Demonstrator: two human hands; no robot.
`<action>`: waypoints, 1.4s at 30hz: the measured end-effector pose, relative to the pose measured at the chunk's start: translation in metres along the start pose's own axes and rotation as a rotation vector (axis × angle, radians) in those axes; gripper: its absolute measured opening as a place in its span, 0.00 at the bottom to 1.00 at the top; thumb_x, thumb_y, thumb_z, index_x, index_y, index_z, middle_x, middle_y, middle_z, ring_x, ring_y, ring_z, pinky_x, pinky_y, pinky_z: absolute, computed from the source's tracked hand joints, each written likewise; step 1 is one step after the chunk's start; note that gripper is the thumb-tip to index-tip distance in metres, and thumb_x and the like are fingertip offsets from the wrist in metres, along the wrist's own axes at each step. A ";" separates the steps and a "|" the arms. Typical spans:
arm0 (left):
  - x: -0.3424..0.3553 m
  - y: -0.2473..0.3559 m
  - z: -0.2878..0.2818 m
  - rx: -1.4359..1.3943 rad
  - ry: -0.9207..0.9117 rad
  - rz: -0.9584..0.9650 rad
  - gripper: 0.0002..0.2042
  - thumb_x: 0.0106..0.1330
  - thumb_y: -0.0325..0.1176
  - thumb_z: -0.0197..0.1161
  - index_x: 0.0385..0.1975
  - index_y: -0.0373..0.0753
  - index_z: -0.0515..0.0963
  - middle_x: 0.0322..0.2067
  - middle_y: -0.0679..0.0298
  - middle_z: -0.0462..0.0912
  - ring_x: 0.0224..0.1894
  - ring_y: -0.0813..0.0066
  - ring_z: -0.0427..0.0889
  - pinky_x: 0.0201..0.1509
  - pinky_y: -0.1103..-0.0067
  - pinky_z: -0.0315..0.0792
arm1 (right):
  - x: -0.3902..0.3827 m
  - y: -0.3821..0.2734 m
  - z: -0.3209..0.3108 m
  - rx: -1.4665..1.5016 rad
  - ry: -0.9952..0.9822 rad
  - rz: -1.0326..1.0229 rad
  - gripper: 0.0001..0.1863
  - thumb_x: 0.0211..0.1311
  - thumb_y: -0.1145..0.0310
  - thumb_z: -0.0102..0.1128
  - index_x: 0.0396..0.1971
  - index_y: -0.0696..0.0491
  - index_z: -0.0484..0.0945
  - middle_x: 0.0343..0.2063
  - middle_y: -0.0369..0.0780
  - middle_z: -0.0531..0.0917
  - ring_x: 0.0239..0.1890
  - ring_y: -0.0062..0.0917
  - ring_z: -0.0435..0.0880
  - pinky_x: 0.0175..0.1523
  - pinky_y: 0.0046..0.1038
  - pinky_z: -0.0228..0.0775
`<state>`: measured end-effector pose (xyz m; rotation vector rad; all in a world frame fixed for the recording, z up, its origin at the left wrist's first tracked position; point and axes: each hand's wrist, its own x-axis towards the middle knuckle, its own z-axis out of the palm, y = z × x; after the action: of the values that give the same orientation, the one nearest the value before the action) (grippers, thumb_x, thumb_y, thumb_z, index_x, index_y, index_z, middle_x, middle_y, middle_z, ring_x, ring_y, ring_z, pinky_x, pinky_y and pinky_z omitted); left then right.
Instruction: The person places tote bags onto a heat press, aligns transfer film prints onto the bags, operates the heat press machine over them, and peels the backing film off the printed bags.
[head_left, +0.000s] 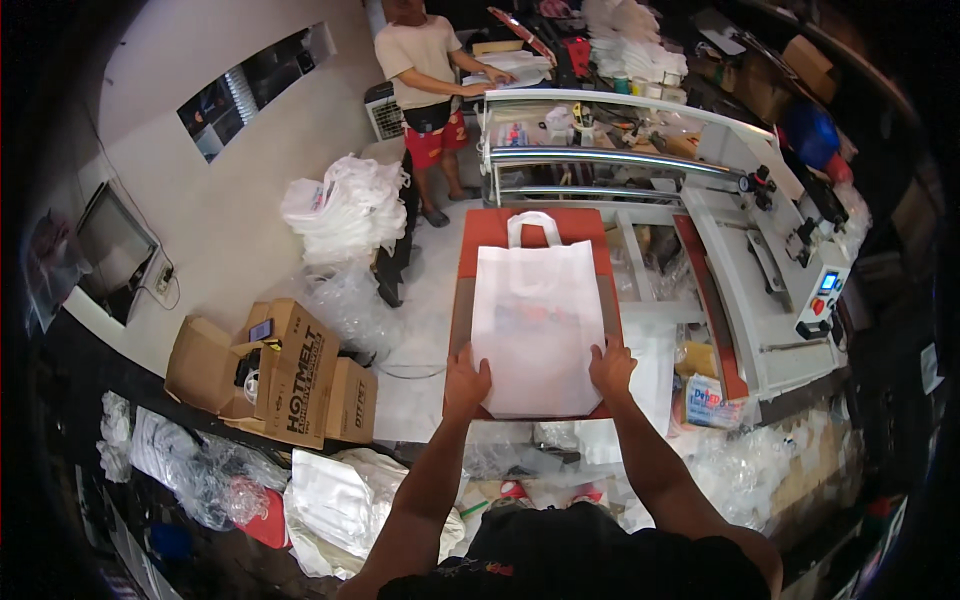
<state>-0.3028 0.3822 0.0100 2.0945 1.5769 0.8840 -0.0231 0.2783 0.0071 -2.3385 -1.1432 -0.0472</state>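
Note:
A white fabric tote bag (540,345) lies flat on a red-edged, board-like platen (586,226), its loop handle (533,218) pointing away from me. Faint reddish marks show near the bag's middle. My left hand (467,380) rests at the lower left edge of the bag, thumb on the fabric and apart from the fingers. At the opposite edge, my right hand (612,370) lies in much the same way, its thumb toward the bag and its fingers along the side.
A press machine (740,260) with metal rollers and a control panel (824,290) stands right of the platen. Cardboard boxes (300,375), white bag piles (350,210) and clear plastic lie at left. Another person (425,75) works at a far table.

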 end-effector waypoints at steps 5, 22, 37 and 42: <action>-0.006 0.007 -0.006 -0.053 -0.027 -0.027 0.26 0.61 0.39 0.61 0.57 0.33 0.69 0.48 0.37 0.72 0.50 0.38 0.74 0.55 0.59 0.71 | -0.001 0.007 0.001 0.022 -0.057 0.009 0.22 0.60 0.62 0.61 0.51 0.55 0.71 0.42 0.46 0.81 0.47 0.42 0.78 0.48 0.49 0.63; 0.025 0.052 0.038 0.355 -0.287 0.404 0.31 0.64 0.47 0.54 0.65 0.40 0.62 0.67 0.56 0.61 0.70 0.45 0.53 0.72 0.55 0.48 | 0.039 -0.039 -0.002 -0.090 -0.061 -0.484 0.23 0.54 0.62 0.59 0.51 0.53 0.75 0.57 0.45 0.70 0.62 0.44 0.64 0.63 0.51 0.54; 0.031 0.069 0.036 0.237 -0.291 0.386 0.31 0.61 0.42 0.53 0.65 0.39 0.62 0.67 0.56 0.61 0.71 0.45 0.52 0.71 0.52 0.47 | 0.252 -0.081 0.131 -0.014 -0.175 -0.440 0.26 0.50 0.64 0.59 0.48 0.63 0.72 0.45 0.51 0.78 0.47 0.43 0.78 0.57 0.40 0.66; 0.030 0.071 0.030 0.261 -0.321 0.379 0.31 0.62 0.44 0.53 0.66 0.40 0.62 0.68 0.57 0.60 0.72 0.47 0.51 0.71 0.53 0.49 | 0.284 -0.082 0.129 0.916 -0.154 -0.001 0.27 0.51 0.72 0.57 0.55 0.61 0.69 0.46 0.50 0.78 0.50 0.43 0.78 0.61 0.37 0.66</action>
<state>-0.2260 0.3917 0.0403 2.6201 1.2026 0.4297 0.0730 0.5866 0.0055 -1.5326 -0.9461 0.5484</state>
